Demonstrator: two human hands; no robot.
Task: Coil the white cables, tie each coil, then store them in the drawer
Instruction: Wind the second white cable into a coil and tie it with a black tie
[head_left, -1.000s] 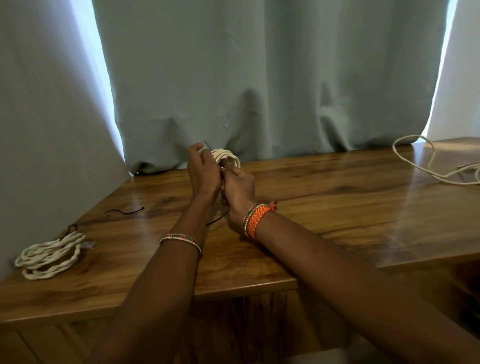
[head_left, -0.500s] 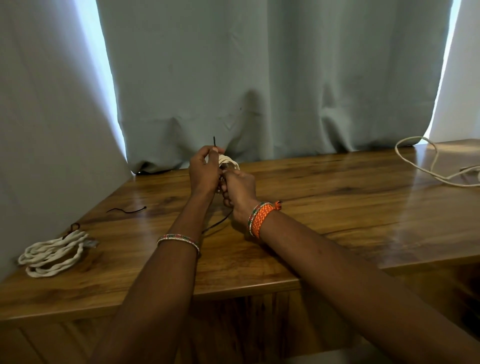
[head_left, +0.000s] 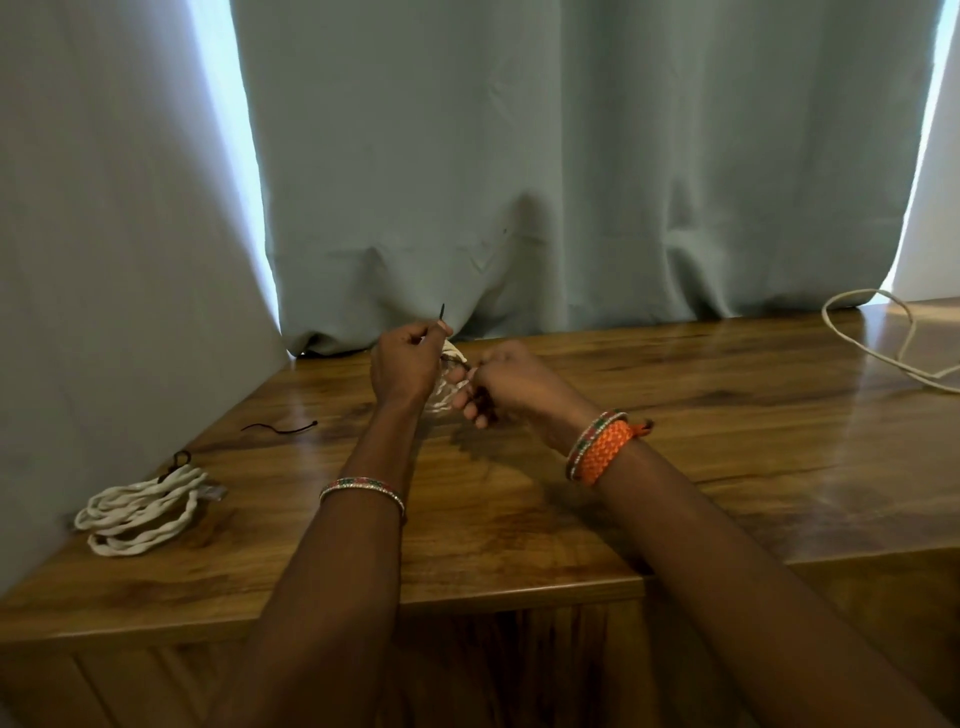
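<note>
Grey-green curtains (head_left: 597, 156) hang behind the wooden table (head_left: 675, 467) I am viewing. Above its middle, the left hand (head_left: 405, 364) pinches one end of a dark tie (head_left: 442, 313), tip pointing up. The right hand (head_left: 511, 382) pinches the other end, fingers curled. Between them sits a small white coil (head_left: 449, 379), partly hidden. A tied coil (head_left: 143, 512) lies far left, a spare tie (head_left: 283, 427) near it; a loose white cable (head_left: 883, 343) lies far right
</note>
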